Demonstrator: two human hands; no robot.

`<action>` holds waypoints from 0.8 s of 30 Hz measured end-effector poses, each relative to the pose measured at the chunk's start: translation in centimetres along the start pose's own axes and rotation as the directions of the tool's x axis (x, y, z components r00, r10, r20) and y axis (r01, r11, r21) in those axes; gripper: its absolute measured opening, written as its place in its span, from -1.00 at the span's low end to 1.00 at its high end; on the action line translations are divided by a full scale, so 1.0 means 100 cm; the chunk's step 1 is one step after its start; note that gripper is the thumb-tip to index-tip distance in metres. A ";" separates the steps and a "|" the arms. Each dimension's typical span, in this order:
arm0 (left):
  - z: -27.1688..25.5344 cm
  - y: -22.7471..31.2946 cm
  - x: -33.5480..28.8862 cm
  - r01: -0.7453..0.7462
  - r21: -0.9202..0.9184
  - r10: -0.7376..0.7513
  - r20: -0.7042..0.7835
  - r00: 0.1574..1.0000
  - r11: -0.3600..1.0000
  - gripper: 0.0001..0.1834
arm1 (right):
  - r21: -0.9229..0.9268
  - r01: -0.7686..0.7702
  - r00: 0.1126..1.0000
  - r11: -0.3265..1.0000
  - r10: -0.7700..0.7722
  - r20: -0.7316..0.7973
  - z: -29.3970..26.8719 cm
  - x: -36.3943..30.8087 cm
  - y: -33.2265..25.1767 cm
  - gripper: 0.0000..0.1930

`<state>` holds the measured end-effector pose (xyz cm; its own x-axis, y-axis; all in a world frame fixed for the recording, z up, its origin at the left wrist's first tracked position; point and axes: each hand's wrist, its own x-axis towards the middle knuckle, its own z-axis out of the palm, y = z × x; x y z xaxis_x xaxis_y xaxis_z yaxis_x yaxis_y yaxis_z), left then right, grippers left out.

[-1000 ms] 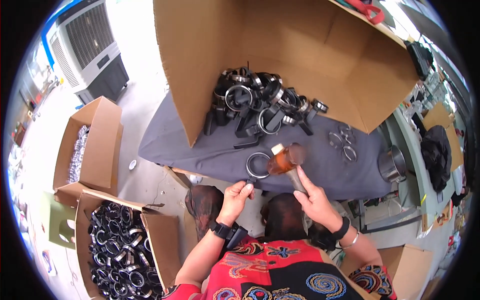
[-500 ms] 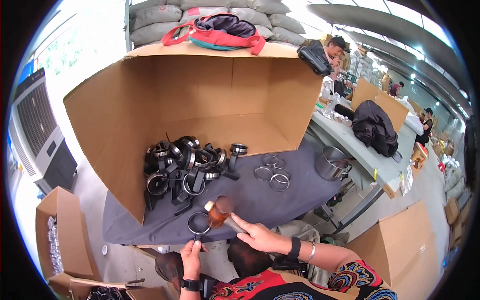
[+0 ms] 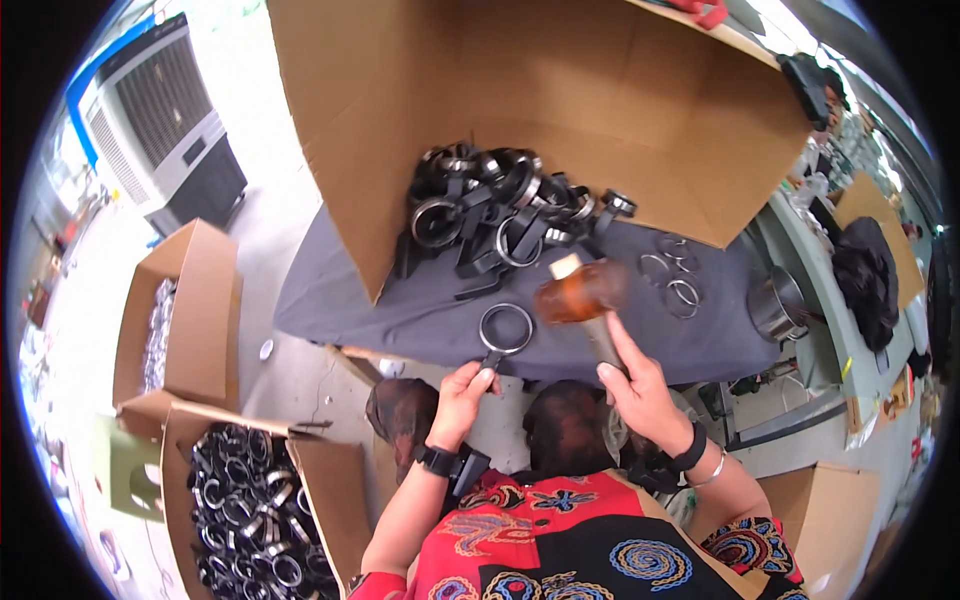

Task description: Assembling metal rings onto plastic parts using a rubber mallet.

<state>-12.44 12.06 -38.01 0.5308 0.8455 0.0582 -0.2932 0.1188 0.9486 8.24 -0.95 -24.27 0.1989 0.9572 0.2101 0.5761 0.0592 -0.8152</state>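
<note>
My left hand point(image 3: 463, 402) pinches the short black handle of a black-handled metal ring point(image 3: 506, 305), held flat at the cloth-covered table's near edge. In my right hand point(image 3: 643, 398) is a mallet with a grey handle; its amber-brown mallet head point(image 3: 580, 293), blurred and pale at one end, hangs just right of the ring, apart from it. Beyond them, a pile of similar black-handled rings point(image 3: 500, 195) lies on the grey cloth point(image 3: 400, 325) at the mouth of a large cardboard box point(image 3: 340, 150). Several loose thin rings point(image 3: 684, 281) lie to the right.
A steel pot point(image 3: 770, 305) stands at the table's right end, beside another table. At lower left, an open carton point(image 3: 335, 490) holds many black rings; a second carton point(image 3: 200, 300) with silvery pieces stands behind it. An air cooler point(image 3: 155, 110) stands far left.
My view has tilted down and swung left, bringing the carton of black rings into sight. The mallet head has lifted away from the ring, with its handle now more upright. My left hand keeps its hold.
</note>
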 end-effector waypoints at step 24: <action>-0.010 0.009 -0.005 0.071 0.074 -0.075 0.050 0.996 0.995 -0.72 | -0.284 0.265 0.937 0.921 -0.177 0.302 0.033 0.069 -0.024 -0.34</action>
<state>-13.73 12.27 -37.48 0.5907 0.8069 0.0026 -0.1954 0.1400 0.9707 5.65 6.45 -22.67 -0.1547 0.9718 0.1780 0.8090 0.2280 -0.5418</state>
